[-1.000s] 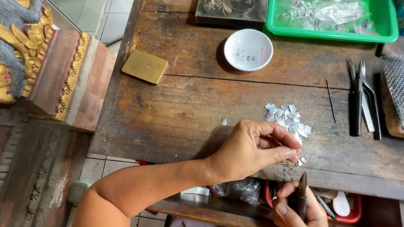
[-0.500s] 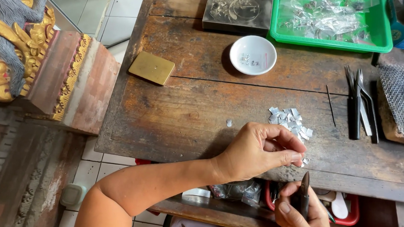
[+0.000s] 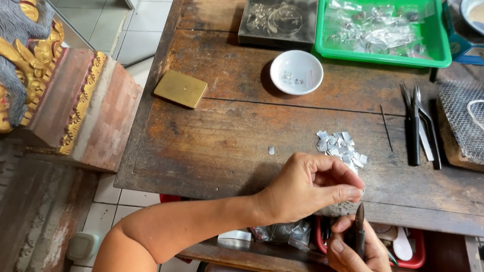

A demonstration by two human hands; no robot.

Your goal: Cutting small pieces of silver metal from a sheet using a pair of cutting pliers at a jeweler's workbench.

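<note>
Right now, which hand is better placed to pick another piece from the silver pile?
Probably the left hand: it sits just beside the pile of small silver pieces, fingertips pinched. The right hand holds dark pliers below the table edge.

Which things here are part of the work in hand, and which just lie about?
In use: left hand, right hand, dark pliers, pile of small silver pieces.
Lying about: white bowl, brass plate, green tray, spare tools, wire mesh pad.
</note>
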